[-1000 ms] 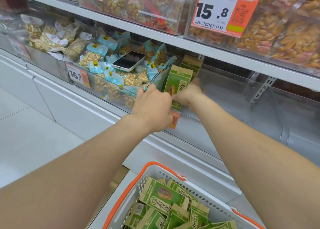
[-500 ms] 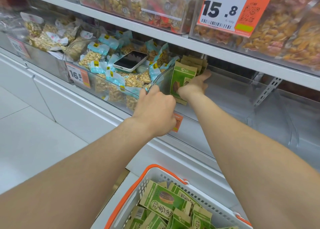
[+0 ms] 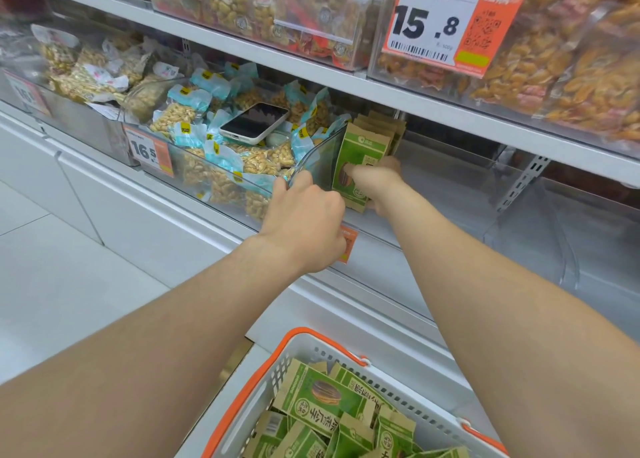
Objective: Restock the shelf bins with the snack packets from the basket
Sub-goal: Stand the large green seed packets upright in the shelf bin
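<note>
A row of green-and-brown snack packets [image 3: 360, 146] stands upright at the left end of a clear shelf bin [image 3: 450, 194]. My right hand [image 3: 377, 180] reaches into the bin and grips the front packet, thumb across its face. My left hand [image 3: 308, 222] holds the clear front corner of the bin, fingers curled over the rim. Below, a white basket [image 3: 322, 357] with orange handles holds several more of the same green packets [image 3: 322, 398].
To the left, a bin of blue-labelled peanut bags [image 3: 207, 160] has a phone [image 3: 254, 122] lying on top. Orange price tags [image 3: 149, 151] hang on the bin fronts. An upper shelf [image 3: 311, 63] overhangs the bins. The right part of the clear bin holds nothing.
My right hand has drawn back from the rear packets to the front packet and now grips it. My left hand stays on the bin corner.
</note>
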A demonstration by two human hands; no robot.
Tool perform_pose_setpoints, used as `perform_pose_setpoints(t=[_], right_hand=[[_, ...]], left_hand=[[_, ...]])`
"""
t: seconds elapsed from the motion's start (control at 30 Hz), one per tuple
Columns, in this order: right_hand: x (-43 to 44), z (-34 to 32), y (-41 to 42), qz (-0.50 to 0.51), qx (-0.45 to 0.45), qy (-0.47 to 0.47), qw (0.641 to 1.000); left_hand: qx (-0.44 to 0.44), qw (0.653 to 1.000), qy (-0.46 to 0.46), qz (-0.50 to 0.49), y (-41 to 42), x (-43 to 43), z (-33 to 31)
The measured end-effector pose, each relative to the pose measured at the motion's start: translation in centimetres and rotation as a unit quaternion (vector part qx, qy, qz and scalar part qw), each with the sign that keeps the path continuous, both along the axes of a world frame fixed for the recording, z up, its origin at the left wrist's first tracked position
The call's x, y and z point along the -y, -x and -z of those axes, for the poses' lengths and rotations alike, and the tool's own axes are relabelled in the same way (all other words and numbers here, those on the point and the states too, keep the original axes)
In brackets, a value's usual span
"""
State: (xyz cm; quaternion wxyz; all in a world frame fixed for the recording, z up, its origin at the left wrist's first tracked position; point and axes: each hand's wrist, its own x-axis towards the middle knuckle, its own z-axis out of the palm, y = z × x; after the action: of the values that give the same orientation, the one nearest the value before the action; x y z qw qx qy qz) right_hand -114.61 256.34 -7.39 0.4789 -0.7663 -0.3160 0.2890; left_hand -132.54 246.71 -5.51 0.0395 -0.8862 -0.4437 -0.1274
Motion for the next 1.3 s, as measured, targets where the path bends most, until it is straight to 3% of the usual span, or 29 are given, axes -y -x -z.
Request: perform_pose_setpoints(t=[0.1, 0.3, 0.57, 0.8, 0.9, 1.0, 1.1, 1.2, 1.3], right_hand=[[0.2, -0.2, 0.6, 0.011, 0.045, 0.022, 0.999], [-0.2, -0.5, 0.6, 0.027, 0.047, 0.05, 0.997], [0.2, 0.6, -0.1, 0.002, -0.033, 0.004, 0.999], [2.3, -0.7, -0.1, -0.025, 0.043, 0.018, 0.999], [5.6, -2.7, 0.8, -0.042, 0.101, 0.035, 0.993], [11.2, -4.0, 2.1, -0.1, 0.3, 0.034, 0.948], [17.0, -4.3, 3.5, -0.17, 0.527, -0.018, 0.833], [22.0, -4.6, 4.0, -0.228, 0.569, -0.014, 0.79], [26.1, -3.7, 3.1, -0.304, 0.566, 0.081, 0.762]], left_hand=[[-0.003, 1.0, -0.004, -0.003, -0.1, 0.1, 0.0], [-0.005, 1.0, -0.012, -0.002, -0.1, 0.0, 0.2], [-0.004, 1.0, -0.009, -0.009, -0.1, 0.2, 0.3], [0.007, 1.0, 0.005, -0.028, -0.6, 1.1, 0.2], [0.037, 0.998, -0.033, -0.032, -0.7, 1.5, 0.0], [0.099, 0.995, -0.007, -0.017, -0.8, 2.4, -1.0], [0.119, 0.989, 0.087, 0.0, -0.9, 3.4, -1.1], [0.007, 0.975, 0.207, 0.079, -1.2, 5.0, -0.4], [-0.116, 0.933, 0.312, 0.14, -1.8, 7.0, 0.4]])
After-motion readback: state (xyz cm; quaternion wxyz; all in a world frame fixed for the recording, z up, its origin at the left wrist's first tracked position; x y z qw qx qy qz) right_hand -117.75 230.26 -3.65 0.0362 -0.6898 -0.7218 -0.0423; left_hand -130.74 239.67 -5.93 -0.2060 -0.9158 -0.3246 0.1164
